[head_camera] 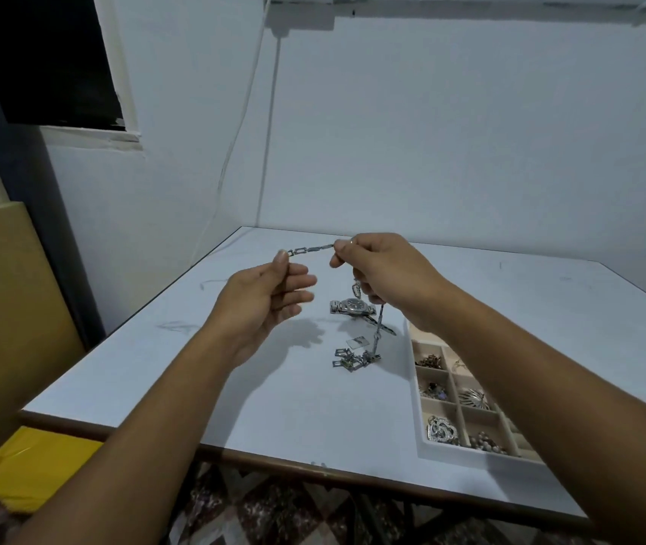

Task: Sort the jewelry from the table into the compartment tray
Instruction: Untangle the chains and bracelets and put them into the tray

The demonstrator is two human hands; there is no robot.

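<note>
Both hands hold a long silver link chain [311, 249] above the table [258, 391]. My left hand [270, 297] pinches its free end between thumb and forefinger. My right hand [382, 273] grips it a little further along, and the rest hangs down from that hand to a heap of links [353, 359] on the table. Behind the hanging part lies a silver wristwatch [353, 306]. The white compartment tray [421, 418] sits at the right, partly under my right forearm, with small jewelry pieces in several of its cells.
A small flat square tag [355, 341] lies next to the chain heap. A yellow object [30, 466] stands below the table's left front corner. White cables hang down the wall behind the table.
</note>
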